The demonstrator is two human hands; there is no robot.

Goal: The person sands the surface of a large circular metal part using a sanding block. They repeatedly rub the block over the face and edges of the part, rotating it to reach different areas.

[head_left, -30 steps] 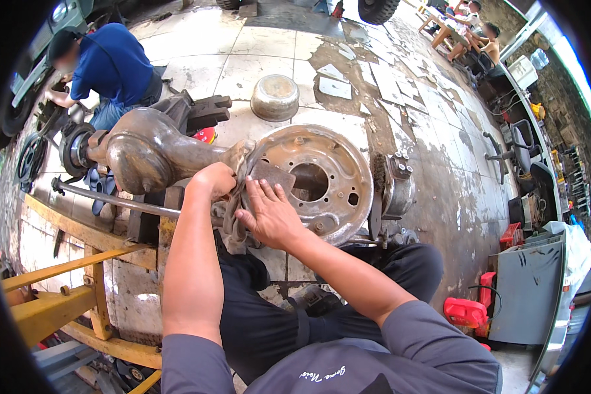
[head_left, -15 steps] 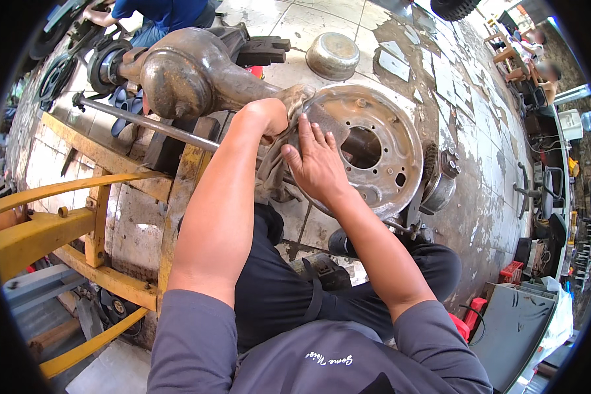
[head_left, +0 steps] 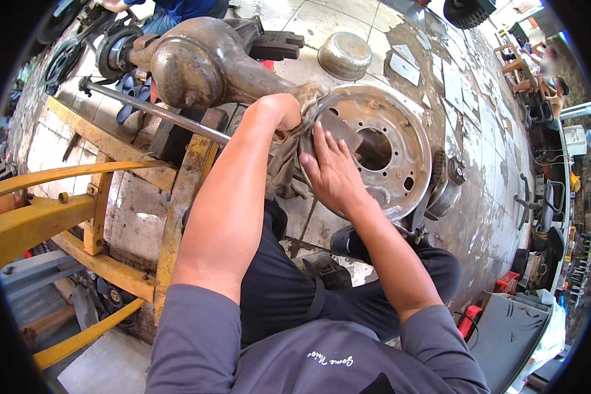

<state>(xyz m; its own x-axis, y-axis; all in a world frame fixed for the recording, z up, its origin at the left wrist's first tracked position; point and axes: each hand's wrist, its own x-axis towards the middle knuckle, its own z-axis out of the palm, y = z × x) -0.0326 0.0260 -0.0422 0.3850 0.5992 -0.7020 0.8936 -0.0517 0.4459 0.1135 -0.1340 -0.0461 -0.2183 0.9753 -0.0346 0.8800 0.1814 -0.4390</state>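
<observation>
Yellow-painted steel frame (head_left: pixel 59 226): far left of the brake backing plate (head_left: pixel 407 148), on the near side.
Steel rod (head_left: pixel 154 115): left of the plate, slanting toward the left forearm.
Axle housing (head_left: pixel 190 69), rounded differential casing, rusted and oily: left of the plate, its tube narrowing toward the plate's left rim.
Cloth (head_left: pixel 284 167), grey-brown, crumpled: at the plate's left rim, hanging on its near side.
Left hand (head_left: pixel 285 113): at the plate's left rim; grip curled on a fold of the cloth, fingertips partly hidden.
Right hand (head_left: pixel 335 167): over the plate's left part; grip flat, fingers nearly together, thumb apart, palm down on the sheet.
Abrasive-looking sheet (head_left: pixel 349 134), brown, squarish: on the plate's left part, between rim and centre hole (head_left: pixel 374 149), partly covered by the right hand.
Metal pan (head_left: pixel 345 54), round, stained: on the floor beyond the plate.
Hub assembly (head_left: pixel 448 190), with toothed ring: just right of the plate.

Risks, as judged: sideways pressure could run the sheet over the hole's edge, fold it, or catch fingers on raised bosses; loose cloth could slip beneath it.

Edges and room: raised rim around the plate; housing and cloth confine movement leftward, the hub rightward. Tiled floor (head_left: pixel 489 177) stretches beyond the hub, offering the wider side.
</observation>
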